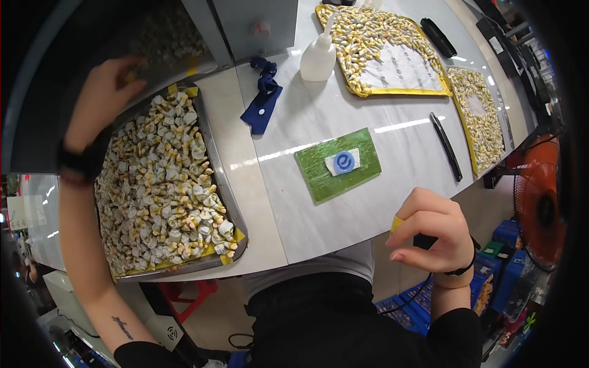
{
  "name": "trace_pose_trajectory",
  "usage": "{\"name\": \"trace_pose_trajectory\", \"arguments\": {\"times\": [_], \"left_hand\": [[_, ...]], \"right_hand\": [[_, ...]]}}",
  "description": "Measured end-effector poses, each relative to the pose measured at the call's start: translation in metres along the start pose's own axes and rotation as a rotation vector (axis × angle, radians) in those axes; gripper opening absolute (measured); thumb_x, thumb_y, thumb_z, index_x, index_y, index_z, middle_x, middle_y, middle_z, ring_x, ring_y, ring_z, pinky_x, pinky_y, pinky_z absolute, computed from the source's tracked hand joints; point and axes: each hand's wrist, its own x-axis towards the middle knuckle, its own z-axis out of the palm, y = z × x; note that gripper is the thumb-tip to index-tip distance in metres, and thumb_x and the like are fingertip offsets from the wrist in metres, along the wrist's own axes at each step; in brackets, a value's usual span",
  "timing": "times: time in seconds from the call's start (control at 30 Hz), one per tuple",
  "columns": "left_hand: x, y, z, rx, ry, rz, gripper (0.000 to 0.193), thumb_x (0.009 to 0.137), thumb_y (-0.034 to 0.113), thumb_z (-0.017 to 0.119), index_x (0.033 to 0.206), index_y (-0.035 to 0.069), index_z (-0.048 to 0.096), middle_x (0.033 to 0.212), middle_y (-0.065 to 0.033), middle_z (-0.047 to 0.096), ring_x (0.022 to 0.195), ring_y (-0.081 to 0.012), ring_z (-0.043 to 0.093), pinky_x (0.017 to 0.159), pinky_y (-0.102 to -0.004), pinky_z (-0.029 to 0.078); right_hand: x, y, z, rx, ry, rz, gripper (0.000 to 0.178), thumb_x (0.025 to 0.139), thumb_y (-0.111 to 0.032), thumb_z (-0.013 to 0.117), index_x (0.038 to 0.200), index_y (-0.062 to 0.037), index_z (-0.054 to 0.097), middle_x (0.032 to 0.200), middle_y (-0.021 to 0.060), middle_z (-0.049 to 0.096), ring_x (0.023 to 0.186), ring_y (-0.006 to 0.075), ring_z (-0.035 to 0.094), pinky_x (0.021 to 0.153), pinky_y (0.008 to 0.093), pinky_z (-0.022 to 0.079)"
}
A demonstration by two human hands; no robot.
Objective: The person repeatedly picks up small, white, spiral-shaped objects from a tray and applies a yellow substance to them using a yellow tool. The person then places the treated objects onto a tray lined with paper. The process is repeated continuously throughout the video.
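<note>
Metal tray (230,203), just one, sits beside our left hand (109,95); our right hand (437,230) curls; whether either grips anything, we cannot tell. One green board (322,184) lies between, one bottle (318,64) and two yellow-edged trays (405,93) beyond.

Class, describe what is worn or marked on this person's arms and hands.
The sleeves are short and black. The left arm has a wide black wristband and a dark tattoo; the right arm has a narrower black band and, seemingly, yellow wrapping on one finger.
</note>
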Motion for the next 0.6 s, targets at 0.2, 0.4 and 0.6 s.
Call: {"name": "trace_pose_trajectory", "arguments": {"times": [0.2, 0.4, 0.6], "left_hand": [[0.049, -0.059, 0.066, -0.164, 0.203, 0.137, 0.046, 0.078, 0.028, 0.065, 0.120, 0.011, 0.055, 0.108, -0.0147, 0.060, 0.087, -0.0252, 0.061, 0.077, -0.0347, 0.047], [0.020, -0.050, 0.036, -0.084, 0.079, -0.113, 0.038, 0.083, 0.021, 0.056, 0.117, 0.002, 0.055, 0.108, -0.0161, 0.061, 0.093, -0.0267, 0.060, 0.078, -0.0334, 0.046], [-0.092, 0.062, -0.007, -0.497, 0.345, -0.122, 0.030, 0.090, 0.022, 0.051, 0.104, -0.005, 0.054, 0.087, -0.0081, 0.055, 0.071, -0.0146, 0.052, 0.065, -0.0273, 0.042]], "right_hand": [[-0.021, 0.000, -0.023, -0.118, 0.111, 0.074, 0.017, 0.062, -0.005, 0.076, 0.073, -0.0056, 0.063, 0.071, 0.0049, 0.057, 0.066, 0.0194, 0.056, 0.058, 0.0288, 0.043], [-0.005, 0.020, -0.075, -0.514, 0.285, 0.043, 0.010, 0.068, -0.003, 0.069, 0.073, -0.0034, 0.060, 0.068, 0.0054, 0.058, 0.063, 0.0185, 0.055, 0.056, 0.0280, 0.042], [0.042, 0.104, -0.168, -0.872, 0.246, 0.156, 0.016, 0.076, -0.014, 0.065, 0.080, 0.0005, 0.060, 0.070, 0.0125, 0.060, 0.063, 0.0229, 0.056, 0.059, 0.0309, 0.045]]}}
